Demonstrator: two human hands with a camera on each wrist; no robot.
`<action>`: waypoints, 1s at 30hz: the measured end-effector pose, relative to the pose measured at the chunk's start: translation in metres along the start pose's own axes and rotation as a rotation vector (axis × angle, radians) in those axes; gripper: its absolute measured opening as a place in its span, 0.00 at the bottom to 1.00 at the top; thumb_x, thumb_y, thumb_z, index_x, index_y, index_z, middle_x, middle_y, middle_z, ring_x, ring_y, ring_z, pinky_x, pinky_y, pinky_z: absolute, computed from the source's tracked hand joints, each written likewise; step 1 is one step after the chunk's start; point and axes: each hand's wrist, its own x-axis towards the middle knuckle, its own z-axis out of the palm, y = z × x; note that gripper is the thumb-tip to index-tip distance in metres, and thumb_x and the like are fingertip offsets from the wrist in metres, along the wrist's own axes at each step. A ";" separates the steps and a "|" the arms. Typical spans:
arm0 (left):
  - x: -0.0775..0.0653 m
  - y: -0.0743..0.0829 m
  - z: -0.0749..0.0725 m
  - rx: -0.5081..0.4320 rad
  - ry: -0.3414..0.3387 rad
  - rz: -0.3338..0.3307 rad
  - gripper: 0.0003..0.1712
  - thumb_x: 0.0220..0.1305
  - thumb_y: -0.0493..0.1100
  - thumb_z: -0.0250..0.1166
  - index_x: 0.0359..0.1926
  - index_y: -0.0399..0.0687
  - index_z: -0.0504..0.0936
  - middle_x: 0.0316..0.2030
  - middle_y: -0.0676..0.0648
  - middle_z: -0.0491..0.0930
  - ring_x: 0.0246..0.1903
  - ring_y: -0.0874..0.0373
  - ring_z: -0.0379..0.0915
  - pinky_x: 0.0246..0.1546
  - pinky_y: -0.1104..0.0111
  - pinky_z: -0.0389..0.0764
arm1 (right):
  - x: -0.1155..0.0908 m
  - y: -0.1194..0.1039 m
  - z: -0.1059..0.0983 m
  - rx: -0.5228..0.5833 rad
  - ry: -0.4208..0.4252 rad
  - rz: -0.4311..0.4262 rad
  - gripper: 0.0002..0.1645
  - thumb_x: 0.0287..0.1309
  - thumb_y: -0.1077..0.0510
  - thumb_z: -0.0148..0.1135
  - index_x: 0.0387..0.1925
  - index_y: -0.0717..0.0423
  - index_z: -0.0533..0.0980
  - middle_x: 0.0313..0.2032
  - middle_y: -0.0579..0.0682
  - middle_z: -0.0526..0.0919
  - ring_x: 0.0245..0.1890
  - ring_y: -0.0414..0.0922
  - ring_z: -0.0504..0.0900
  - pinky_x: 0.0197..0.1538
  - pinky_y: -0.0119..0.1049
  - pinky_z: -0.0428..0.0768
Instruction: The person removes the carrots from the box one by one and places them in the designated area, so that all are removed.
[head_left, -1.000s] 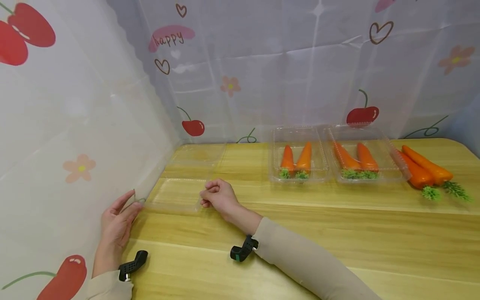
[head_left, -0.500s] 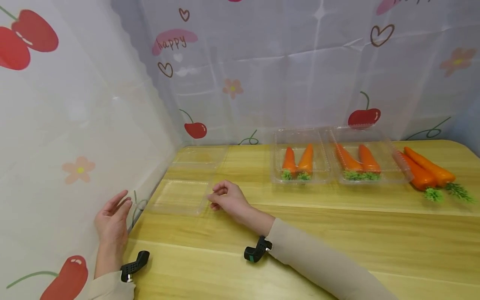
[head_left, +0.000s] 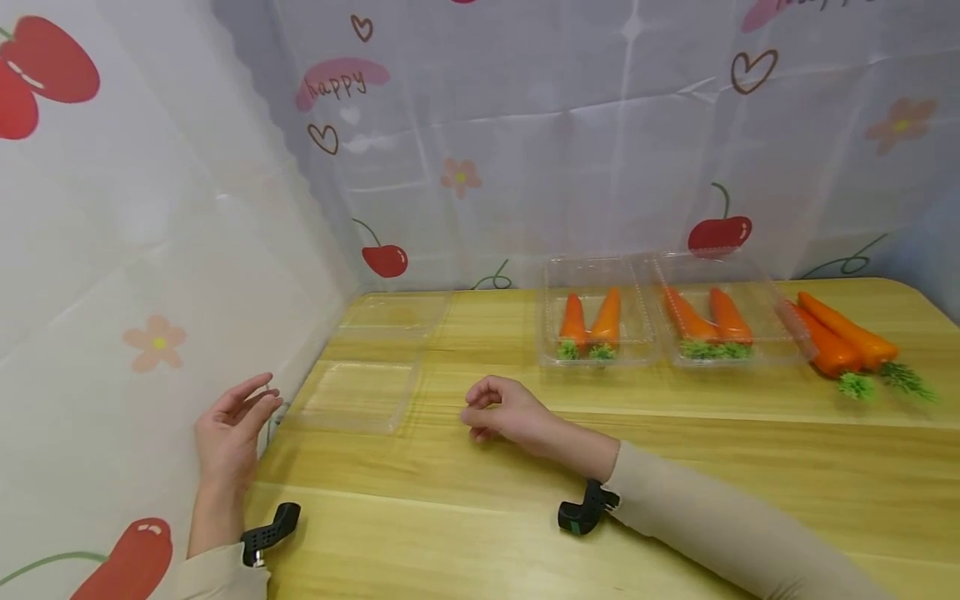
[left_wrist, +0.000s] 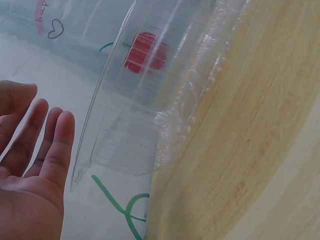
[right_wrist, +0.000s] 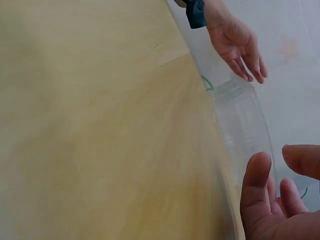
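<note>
A clear plastic box with its lid folded back lies at the table's left side, and bare wood shows through it. My left hand hovers by its near left corner with nothing in it. In the left wrist view, the fingers are relaxed and slightly bent, close beside the box wall. To the right of the box, over the table, my right hand is loosely curled. The right wrist view shows a gap between its thumb and fingers, with nothing held.
Two more clear boxes, a left one and a right one, stand at the back, each with two carrots. Two loose carrots lie right of them. A printed sheet walls the table's left and back.
My right hand has left the side of the near-left box and moved right. The left hand has drawn slightly back from its corner. The box stays in place.
</note>
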 end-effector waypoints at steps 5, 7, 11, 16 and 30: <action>-0.003 0.007 0.010 0.064 -0.116 -0.001 0.22 0.64 0.25 0.67 0.59 0.23 0.78 0.38 0.49 0.90 0.38 0.60 0.87 0.42 0.74 0.87 | -0.015 0.001 -0.014 -0.003 -0.027 0.006 0.21 0.65 0.64 0.67 0.53 0.72 0.70 0.38 0.53 0.78 0.33 0.47 0.86 0.38 0.35 0.87; -0.005 0.009 0.016 0.090 -0.194 -0.007 0.23 0.66 0.27 0.67 0.60 0.24 0.77 0.42 0.52 0.89 0.39 0.62 0.87 0.44 0.75 0.86 | -0.019 0.000 -0.018 0.012 -0.037 0.009 0.22 0.66 0.64 0.67 0.53 0.72 0.69 0.37 0.53 0.79 0.32 0.47 0.85 0.38 0.35 0.86; -0.010 0.013 0.031 0.104 -0.348 -0.022 0.23 0.69 0.28 0.64 0.63 0.25 0.75 0.49 0.56 0.86 0.44 0.64 0.85 0.50 0.75 0.85 | -0.028 -0.002 -0.026 0.051 -0.058 0.016 0.21 0.66 0.65 0.66 0.53 0.73 0.69 0.36 0.51 0.79 0.32 0.46 0.84 0.37 0.34 0.85; -0.017 0.016 0.053 0.118 -0.452 -0.030 0.23 0.70 0.29 0.64 0.63 0.26 0.75 0.51 0.56 0.85 0.48 0.63 0.84 0.53 0.74 0.84 | -0.039 0.000 -0.036 0.069 -0.086 0.034 0.20 0.68 0.65 0.64 0.53 0.74 0.69 0.34 0.51 0.80 0.32 0.45 0.84 0.37 0.33 0.85; -0.044 0.027 0.121 0.138 -0.749 -0.096 0.22 0.74 0.35 0.61 0.65 0.30 0.75 0.60 0.48 0.79 0.53 0.59 0.81 0.56 0.68 0.84 | -0.067 0.001 -0.068 0.084 -0.041 0.085 0.24 0.69 0.62 0.63 0.58 0.75 0.68 0.38 0.54 0.81 0.35 0.45 0.85 0.39 0.32 0.85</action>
